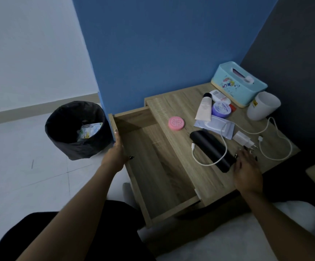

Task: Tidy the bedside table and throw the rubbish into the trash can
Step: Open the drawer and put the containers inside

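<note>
- Right hand (247, 170): palm down over the near right part of the table top (175, 108), fingers spread, holding nothing; its fingertips (236, 156) touch or nearly touch the near end of the black case (212, 150); which of the two cannot be told.
- Black case: lies just left of and beyond the right hand; long axis runs from far left to near right, so its near end points at that hand; a white cable (207, 162) loops under or round it; the right hand is much the nearer.
- Charger (242, 138): just beyond the right fingertips, its cord trailing right.
- Left hand (116, 153): curled over the front panel of the drawer (158, 166), thumb inside, gripping the edge; well apart from the case.
- Drawer: pulled out to the left of the top, open; no contents visible; judged the likely place for the case.
- Trash can (77, 129): on the floor, left of the drawer, lined with a black bag; some wrappers already inside.
- Far side of the top: pink tin (176, 123), tube (203, 106), purple jar (221, 109), wipes pack (214, 126), tissue box (238, 83), white cup (262, 106); all still on the top.
</note>
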Tool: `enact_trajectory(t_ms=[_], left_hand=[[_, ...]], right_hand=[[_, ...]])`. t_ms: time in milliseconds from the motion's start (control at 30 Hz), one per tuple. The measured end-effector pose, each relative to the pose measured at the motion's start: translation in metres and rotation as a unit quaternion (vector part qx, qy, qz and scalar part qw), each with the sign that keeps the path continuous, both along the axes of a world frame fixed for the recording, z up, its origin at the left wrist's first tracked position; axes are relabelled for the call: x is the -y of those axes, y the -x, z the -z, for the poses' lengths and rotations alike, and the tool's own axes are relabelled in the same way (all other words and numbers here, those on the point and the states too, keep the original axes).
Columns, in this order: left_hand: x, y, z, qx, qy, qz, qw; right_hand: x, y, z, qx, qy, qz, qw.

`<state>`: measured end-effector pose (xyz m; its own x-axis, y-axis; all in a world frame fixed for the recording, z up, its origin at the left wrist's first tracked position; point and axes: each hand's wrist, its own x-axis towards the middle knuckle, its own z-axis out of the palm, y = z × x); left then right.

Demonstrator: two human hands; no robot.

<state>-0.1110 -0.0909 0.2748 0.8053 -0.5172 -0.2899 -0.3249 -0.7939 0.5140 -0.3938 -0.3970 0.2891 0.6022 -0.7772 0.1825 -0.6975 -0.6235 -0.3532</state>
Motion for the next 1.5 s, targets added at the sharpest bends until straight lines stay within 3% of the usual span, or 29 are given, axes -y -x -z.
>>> enact_trajectory(t_ms=[167,333,533,667,933,1200,1500], left_hand=[[0.003,-0.005,0.004,0.008,0.029,0.006,1.000],[0.013,-0.023,0.007,0.030,0.020,-0.074,0.997],[0.034,-0.053,0.010,0.020,0.054,-0.164,0.985],[0.053,-0.065,0.011,0.017,0.120,-0.242,0.963],[0.058,-0.065,0.015,0.029,0.169,-0.286,0.943],[0.055,-0.067,0.016,0.013,0.185,-0.298,0.936],[0.054,-0.062,0.003,-0.026,0.207,-0.292,0.933]], right_hand=[[-0.001,0.002,0.001,0.006,-0.001,0.004,1.000],[-0.002,-0.001,0.000,0.017,-0.012,-0.001,1.000],[-0.012,-0.014,-0.035,0.176,-0.067,0.088,0.978],[-0.020,-0.063,-0.072,0.227,-0.046,0.036,0.972],[-0.060,-0.180,-0.075,0.151,-0.075,-0.174,0.970],[-0.076,-0.208,-0.031,0.072,-0.114,-0.159,0.978],[-0.093,-0.215,-0.030,0.114,-0.075,-0.136,0.981]])
